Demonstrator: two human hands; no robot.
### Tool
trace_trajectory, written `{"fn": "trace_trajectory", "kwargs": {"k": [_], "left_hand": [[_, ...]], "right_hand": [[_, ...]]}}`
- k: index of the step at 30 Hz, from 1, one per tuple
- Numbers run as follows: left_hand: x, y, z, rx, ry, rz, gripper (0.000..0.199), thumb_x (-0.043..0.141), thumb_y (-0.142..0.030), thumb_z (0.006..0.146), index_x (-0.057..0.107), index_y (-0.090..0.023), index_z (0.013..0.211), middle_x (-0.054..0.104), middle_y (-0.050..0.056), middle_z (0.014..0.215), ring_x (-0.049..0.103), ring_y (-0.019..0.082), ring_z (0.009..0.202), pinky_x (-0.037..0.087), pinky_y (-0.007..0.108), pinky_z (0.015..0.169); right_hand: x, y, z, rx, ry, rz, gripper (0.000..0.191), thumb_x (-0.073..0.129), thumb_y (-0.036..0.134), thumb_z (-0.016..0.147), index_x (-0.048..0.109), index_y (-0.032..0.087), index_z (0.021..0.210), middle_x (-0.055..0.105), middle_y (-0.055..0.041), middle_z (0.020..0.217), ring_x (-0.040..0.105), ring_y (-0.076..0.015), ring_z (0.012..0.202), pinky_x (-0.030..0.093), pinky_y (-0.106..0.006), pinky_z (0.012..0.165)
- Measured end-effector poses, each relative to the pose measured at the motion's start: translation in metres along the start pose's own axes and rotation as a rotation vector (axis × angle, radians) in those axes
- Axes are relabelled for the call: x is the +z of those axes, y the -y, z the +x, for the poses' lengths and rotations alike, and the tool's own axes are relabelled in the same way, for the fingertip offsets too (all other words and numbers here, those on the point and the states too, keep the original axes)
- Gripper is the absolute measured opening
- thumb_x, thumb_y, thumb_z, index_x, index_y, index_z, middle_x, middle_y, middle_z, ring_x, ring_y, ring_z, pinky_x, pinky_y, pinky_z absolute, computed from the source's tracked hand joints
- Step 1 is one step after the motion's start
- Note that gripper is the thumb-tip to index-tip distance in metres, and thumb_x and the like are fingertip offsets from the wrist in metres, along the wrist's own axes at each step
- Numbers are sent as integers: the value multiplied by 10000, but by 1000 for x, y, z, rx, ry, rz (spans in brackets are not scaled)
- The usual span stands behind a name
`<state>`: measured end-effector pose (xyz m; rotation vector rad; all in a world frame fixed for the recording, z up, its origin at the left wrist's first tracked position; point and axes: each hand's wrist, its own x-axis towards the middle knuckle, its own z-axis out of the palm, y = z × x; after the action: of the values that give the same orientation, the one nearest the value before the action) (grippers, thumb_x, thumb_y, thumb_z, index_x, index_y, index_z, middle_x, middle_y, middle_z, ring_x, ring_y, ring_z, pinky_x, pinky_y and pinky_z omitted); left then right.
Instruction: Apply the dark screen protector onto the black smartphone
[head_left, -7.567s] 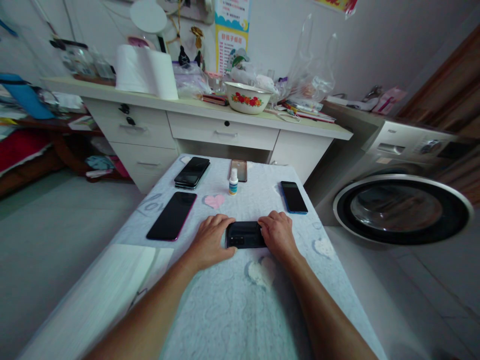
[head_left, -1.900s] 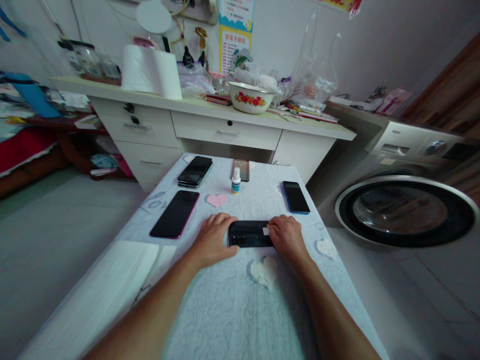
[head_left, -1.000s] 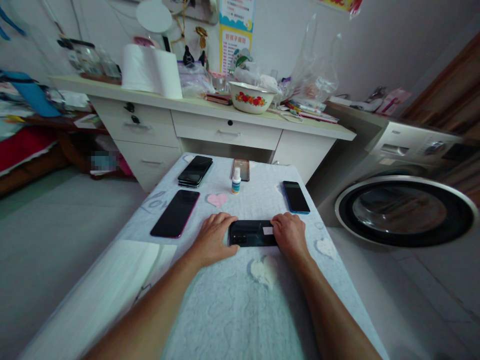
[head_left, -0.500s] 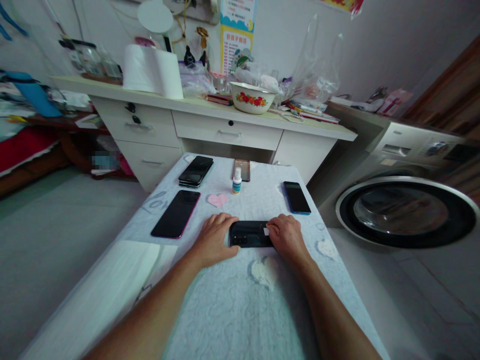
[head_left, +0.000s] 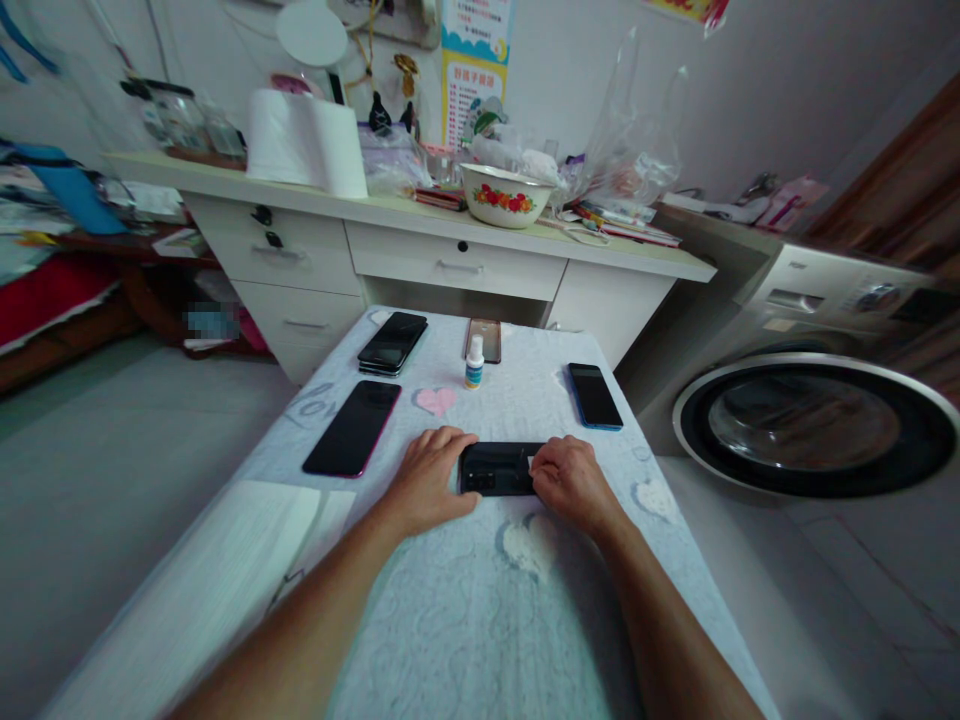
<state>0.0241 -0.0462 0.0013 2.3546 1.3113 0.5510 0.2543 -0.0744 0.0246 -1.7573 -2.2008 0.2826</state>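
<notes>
A dark phone (head_left: pixel 495 468) lies back side up and crosswise on the cloth-covered table, its camera block at the left end. My left hand (head_left: pixel 431 475) grips that end between the thumb and fingers. At the other end, my right hand (head_left: pixel 568 480) has its fingers bent together over the phone's back, on a small white patch that they mostly cover. Beyond the phone stand a small white spray bottle (head_left: pixel 474 363) and a pink paper-like heart (head_left: pixel 436 401).
A red-edged phone (head_left: pixel 352 428) lies left, with stacked phones (head_left: pixel 392 342) behind it. A blue-edged phone (head_left: pixel 595 395) is on the right, a clear case (head_left: pixel 484 340) at the back. Beyond are a white desk (head_left: pixel 420 207) and a washing machine (head_left: pixel 810 400).
My right hand has shifted slightly over the phone's right end and now covers more of the white patch. The left hand and the phone have stayed in place.
</notes>
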Motion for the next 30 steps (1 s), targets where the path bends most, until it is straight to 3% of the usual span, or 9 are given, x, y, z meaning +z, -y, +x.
{"fn": "trace_trajectory", "kwargs": {"k": [12,23,30], "left_hand": [[0,0,1,-11,7,-8,619,659,-300,634,497,-243,1229,515,58,1215,459,273,1113,349,412,999],[2,4,0,0,-3,-10,632,659,-300,634,485,-247,1239,514,46,1213,453,264,1106,349,397,988],[2,5,-1,3,-8,-30,623,657,-300,630,490,-254,1228,510,42,1214,453,263,1106,336,397,997]], "right_hand": [[10,-2,7,37,-67,-41,167,532,193,837,693,220,870,625,-32,857,477,-176,842,280,-295,782],[23,-3,18,116,-203,-107,182,524,242,885,706,232,874,614,-42,855,468,-187,847,265,-310,793],[25,0,20,130,-215,-121,201,511,251,901,711,234,891,608,-41,860,456,-188,850,252,-313,787]]}}
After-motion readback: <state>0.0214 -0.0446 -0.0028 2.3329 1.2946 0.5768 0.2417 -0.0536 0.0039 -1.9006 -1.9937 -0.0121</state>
